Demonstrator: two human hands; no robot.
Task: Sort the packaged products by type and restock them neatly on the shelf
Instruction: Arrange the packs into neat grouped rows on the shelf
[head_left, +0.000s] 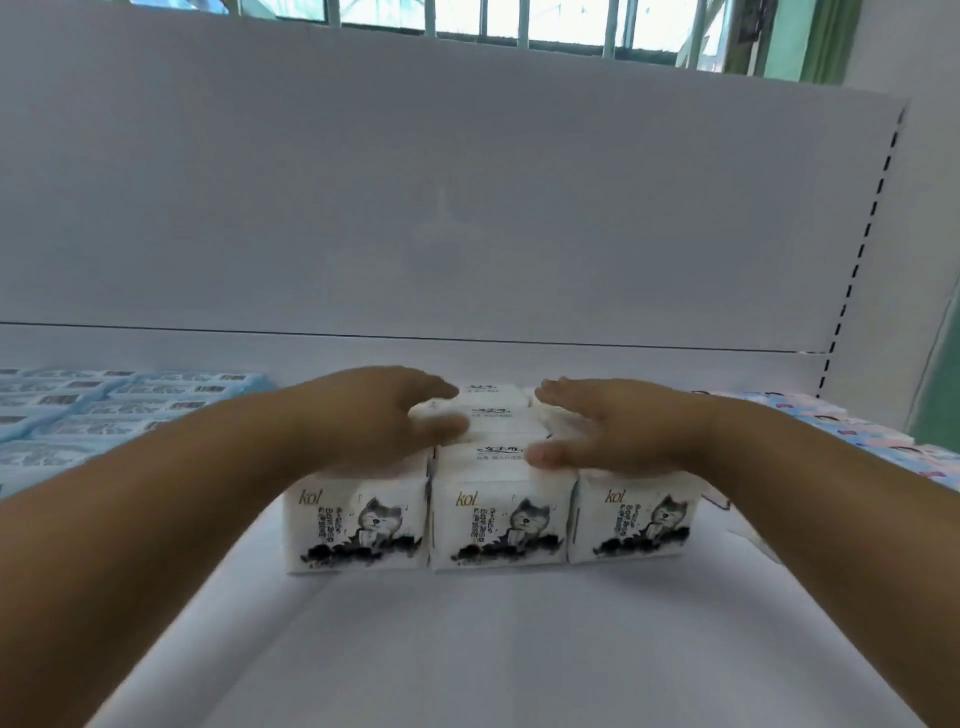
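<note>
white shelf (467, 649): both hands flat, fingers straight, on white tissue packs (497, 525) (rear rows hidden); side stacks blurred.

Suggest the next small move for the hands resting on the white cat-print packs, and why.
Probably slide the white cat-print packs back toward the back panel. Left hand and right hand lie flat on top, and the row sits forward of the blue packs on the shelf.
</note>
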